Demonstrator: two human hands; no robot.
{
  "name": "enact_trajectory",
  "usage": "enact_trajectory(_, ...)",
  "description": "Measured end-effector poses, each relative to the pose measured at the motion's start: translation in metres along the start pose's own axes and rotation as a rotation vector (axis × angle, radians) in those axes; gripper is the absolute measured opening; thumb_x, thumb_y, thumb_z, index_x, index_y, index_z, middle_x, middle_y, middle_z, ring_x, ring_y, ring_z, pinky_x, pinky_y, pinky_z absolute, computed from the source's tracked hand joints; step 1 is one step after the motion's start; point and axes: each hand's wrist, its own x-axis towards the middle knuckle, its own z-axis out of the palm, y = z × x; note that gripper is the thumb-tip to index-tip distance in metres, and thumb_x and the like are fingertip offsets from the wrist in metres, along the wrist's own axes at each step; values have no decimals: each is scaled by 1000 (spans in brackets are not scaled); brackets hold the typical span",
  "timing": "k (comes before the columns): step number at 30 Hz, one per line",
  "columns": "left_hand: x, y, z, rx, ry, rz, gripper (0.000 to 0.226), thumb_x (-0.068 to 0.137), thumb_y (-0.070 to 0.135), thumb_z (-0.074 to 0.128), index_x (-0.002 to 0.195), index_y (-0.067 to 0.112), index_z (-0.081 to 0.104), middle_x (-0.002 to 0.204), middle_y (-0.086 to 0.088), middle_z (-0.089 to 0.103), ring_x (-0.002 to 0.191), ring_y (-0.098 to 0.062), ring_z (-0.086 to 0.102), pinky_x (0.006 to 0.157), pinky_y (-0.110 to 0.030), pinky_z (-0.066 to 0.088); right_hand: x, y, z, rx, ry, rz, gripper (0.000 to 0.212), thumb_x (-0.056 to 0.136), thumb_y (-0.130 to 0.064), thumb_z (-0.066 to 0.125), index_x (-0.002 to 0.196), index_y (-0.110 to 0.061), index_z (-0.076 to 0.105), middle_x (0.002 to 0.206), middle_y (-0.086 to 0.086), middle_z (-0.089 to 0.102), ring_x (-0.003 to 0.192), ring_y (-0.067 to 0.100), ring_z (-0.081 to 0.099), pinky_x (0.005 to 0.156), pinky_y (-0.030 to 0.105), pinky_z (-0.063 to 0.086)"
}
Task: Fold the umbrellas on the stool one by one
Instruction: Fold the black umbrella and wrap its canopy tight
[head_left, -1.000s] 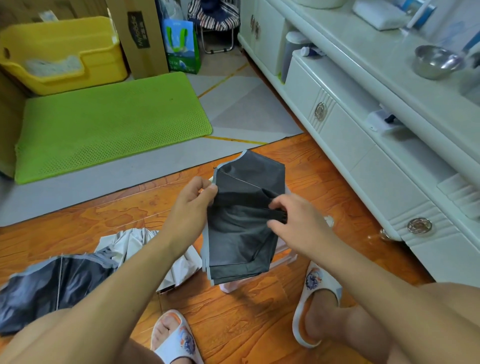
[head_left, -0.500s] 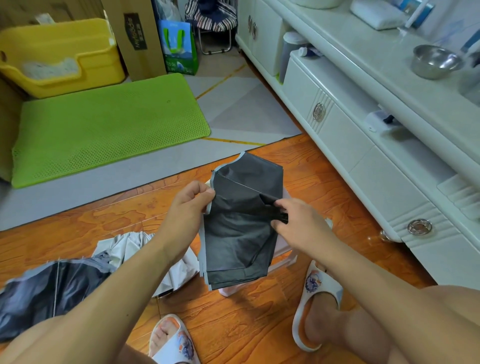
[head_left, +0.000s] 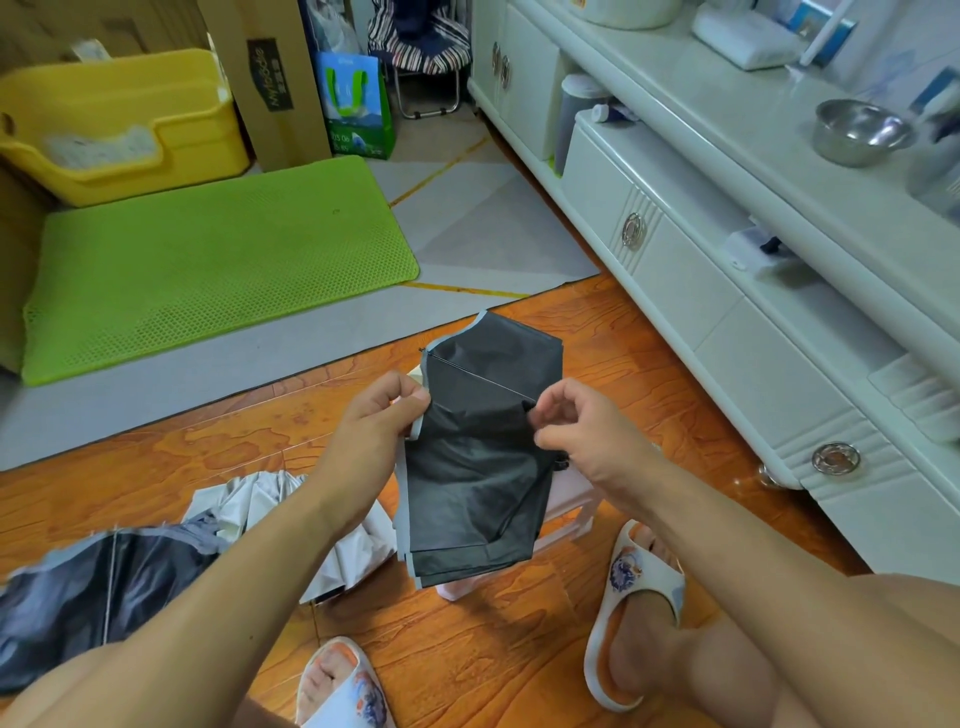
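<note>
Pleat-gathering under way: left hand pinches black umbrella canopy edge above pale stool, right hand pinches a fold; next likely needs wrapping pleats tight.

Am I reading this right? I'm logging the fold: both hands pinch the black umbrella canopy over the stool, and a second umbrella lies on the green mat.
Not quite. The left hand and right hand do pinch the black umbrella canopy over the stool, but the head view shows the second umbrella on the wooden floor, not the green mat.
</note>
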Motion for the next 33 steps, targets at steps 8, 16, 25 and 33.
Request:
enact_trajectory(8,0,3,1,-49,-25,-15,16,89,26,59,79,15,57,78,-6,57,75,-20,48,74,-36,39,3,0,3,-309,-57,85,54,93,9,42,130,-23,65,128,-4,67,122,17,59,107,37,48)
enact_trajectory(16,4,1,-3,-31,9,-39,22,90,30,58,77,13,54,81,-11,51,80,-26,40,82,-42,31,7,0,2,-55,-112,31,81,88,11,51,149,-40,36,115,2,72,103,18,68,76,25,56)
enact_trajectory(25,6,1,-5,-16,28,-36,40,89,31,57,89,-7,45,84,-12,51,79,-26,42,80,-42,34,11,4,4,424,-26,32,26,96,-1,60,120,-4,68,114,13,75,112,27,69,96,32,54)
enact_trajectory(33,9,0,-5,-14,34,-32,21,89,31,57,86,10,54,77,-8,49,71,-20,42,76,-40,34,8,0,1,583,-15,264,15,93,-10,69,103,0,70,100,11,77,95,23,69,100,40,51)
